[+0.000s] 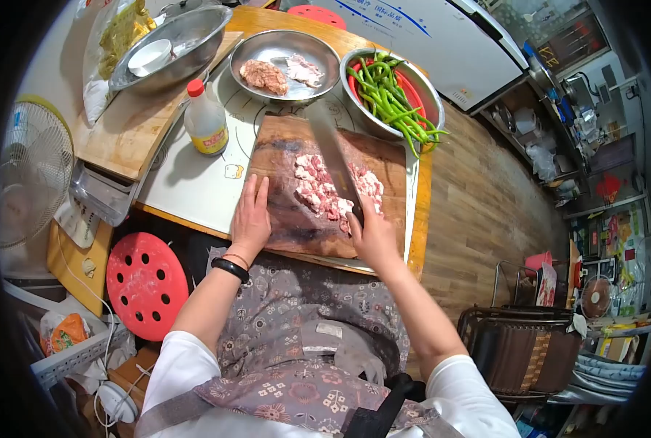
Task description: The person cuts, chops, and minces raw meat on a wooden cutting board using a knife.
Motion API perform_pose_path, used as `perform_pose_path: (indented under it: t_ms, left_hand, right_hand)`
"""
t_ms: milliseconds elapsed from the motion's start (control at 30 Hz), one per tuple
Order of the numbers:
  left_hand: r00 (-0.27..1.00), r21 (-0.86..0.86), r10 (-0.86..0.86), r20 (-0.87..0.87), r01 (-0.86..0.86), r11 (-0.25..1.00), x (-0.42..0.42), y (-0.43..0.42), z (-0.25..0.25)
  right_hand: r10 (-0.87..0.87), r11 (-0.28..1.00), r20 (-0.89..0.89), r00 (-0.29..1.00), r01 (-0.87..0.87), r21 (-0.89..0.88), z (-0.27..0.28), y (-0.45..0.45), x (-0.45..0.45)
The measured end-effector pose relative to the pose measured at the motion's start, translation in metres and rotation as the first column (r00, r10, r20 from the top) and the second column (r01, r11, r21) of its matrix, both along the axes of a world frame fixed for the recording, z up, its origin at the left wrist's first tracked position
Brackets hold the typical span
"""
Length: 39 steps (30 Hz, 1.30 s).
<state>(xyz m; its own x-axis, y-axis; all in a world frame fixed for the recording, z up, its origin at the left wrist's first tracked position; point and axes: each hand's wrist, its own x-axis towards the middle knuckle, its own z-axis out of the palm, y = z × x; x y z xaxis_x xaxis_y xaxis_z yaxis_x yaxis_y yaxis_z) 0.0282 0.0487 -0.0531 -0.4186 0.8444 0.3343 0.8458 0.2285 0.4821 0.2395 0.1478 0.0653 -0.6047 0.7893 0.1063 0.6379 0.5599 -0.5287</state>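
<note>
My right hand (pixel 374 235) is wrapped round the handle of a cleaver (pixel 331 157), its blade pointing away from me and slightly blurred. Under and beside the blade lies a pile of chopped raw meat (pixel 314 186), pink with white fat. The meat rests on a thick wooden cutting board (pixel 278 157). My left hand (pixel 252 217) lies on the board's left edge, fingers stretched out, holding nothing. Behind the board, a steel bowl (pixel 244 52) contains minced meat (pixel 264 77) and a paler piece of meat (pixel 303 71).
At the back right, a metal basin (pixel 433 102) holds green peppers (pixel 387 91) in a red colander. Left of the board stands a red-capped bottle (pixel 206 120). A large steel basin (pixel 212 36) sits at the back left. A red stool (pixel 147 286) and a fan (pixel 33 171) are on the left.
</note>
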Motion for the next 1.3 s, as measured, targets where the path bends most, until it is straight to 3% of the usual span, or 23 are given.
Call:
perform_pose_path:
  t_ms: [33,100,167,233,300,367,433,500,567,600,633,700,800,900,933,967,1067,1167,1200,1233,1300]
  left_hand:
    - [1.000,0.002,0.005,0.004,-0.005,1.000,0.001,-0.001,0.000]
    - [0.999,0.006,-0.013,0.031,0.013,1.000,0.000,-0.001,0.002]
    - [1.000,0.014,-0.017,0.018,0.017,1.000,-0.003,0.003,0.003]
    - [1.000,0.006,-0.009,0.025,0.008,1.000,0.001,-0.001,0.002]
    - [1.000,0.004,-0.005,0.019,0.005,1.000,0.000,-0.001,0.000]
    - [1.000,0.009,-0.007,0.000,0.007,1.000,0.000,0.001,0.001]
    - [1.000,0.019,-0.010,0.007,0.009,1.000,-0.001,-0.002,0.000]
    - [1.000,0.006,0.005,0.017,-0.005,1.000,0.002,-0.003,0.000]
    - [1.000,0.010,0.015,0.023,-0.016,1.000,0.001,-0.001,-0.001]
    - [1.000,0.020,0.010,0.020,-0.010,1.000,0.001,-0.002,-0.001]
    - [1.000,0.034,0.003,0.008,-0.003,0.999,0.000,0.000,0.000]
    - [1.000,0.034,0.002,-0.011,-0.001,0.999,-0.003,0.004,0.001]
    - [1.000,0.023,0.014,0.028,-0.015,1.000,0.001,-0.001,0.004]
    - [1.000,0.016,0.022,0.020,-0.022,1.000,0.001,0.001,-0.001]
    - [1.000,0.004,0.021,0.014,-0.021,1.000,0.000,0.001,-0.003]
    - [1.000,0.003,0.014,0.006,-0.014,1.000,-0.002,0.002,-0.002]
    - [0.999,0.021,0.025,0.024,-0.026,0.999,0.000,-0.002,-0.004]
    - [1.000,0.021,0.012,0.008,-0.012,1.000,0.001,0.002,0.001]
    - [1.000,0.019,0.012,0.008,-0.012,1.000,0.000,0.002,-0.002]
    - [1.000,0.012,0.012,0.008,-0.012,1.000,-0.001,0.001,-0.004]
    - [1.000,0.001,0.019,0.008,-0.019,1.000,0.001,-0.001,-0.001]
  right_hand:
    - [0.005,1.000,0.004,1.000,-0.005,0.002,-0.014,0.005,0.001]
    - [-0.017,0.997,0.382,0.924,0.045,-0.065,-0.040,0.017,0.005]
    - [0.012,0.995,0.375,0.927,0.027,-0.100,-0.018,0.024,0.000]
    - [0.007,0.992,0.241,0.971,0.024,-0.126,0.016,0.008,-0.004]
    - [-0.042,0.999,-0.105,0.994,0.040,-0.026,-0.009,-0.011,-0.004]
    - [0.038,0.988,0.347,0.937,0.015,-0.151,-0.029,0.001,-0.004]
    - [0.058,0.979,0.335,0.940,0.013,-0.205,-0.017,0.014,-0.004]
    - [0.027,0.988,0.139,0.990,-0.006,-0.152,0.010,-0.003,-0.004]
    - [0.011,0.999,-0.107,0.994,-0.016,-0.048,0.000,-0.025,0.001]
    - [0.026,1.000,-0.039,0.999,-0.025,0.007,-0.021,-0.024,0.006]
    - [0.056,0.998,0.246,0.968,-0.047,-0.043,-0.023,-0.018,0.003]
    - [0.058,0.987,0.361,0.931,0.002,-0.163,-0.023,-0.001,0.007]
    - [0.037,0.992,0.019,0.999,-0.035,-0.118,0.003,-0.017,0.009]
    - [0.033,0.994,0.167,0.985,-0.014,-0.111,-0.027,-0.016,0.013]
    - [0.071,0.982,0.321,0.944,-0.010,-0.186,-0.042,-0.002,0.017]
    - [0.071,0.977,0.349,0.934,0.005,-0.212,-0.026,0.004,0.014]
    - [-0.026,0.989,0.064,0.998,0.035,-0.147,0.001,-0.008,0.009]
    - [-0.036,0.994,0.206,0.978,0.056,-0.090,-0.032,-0.005,0.008]
    - [0.005,0.991,0.422,0.907,0.050,-0.121,-0.043,0.010,0.009]
    - [0.000,0.991,0.415,0.910,0.056,-0.122,-0.028,0.014,0.008]
    - [0.015,0.978,0.193,0.981,0.026,-0.209,0.009,0.012,0.005]
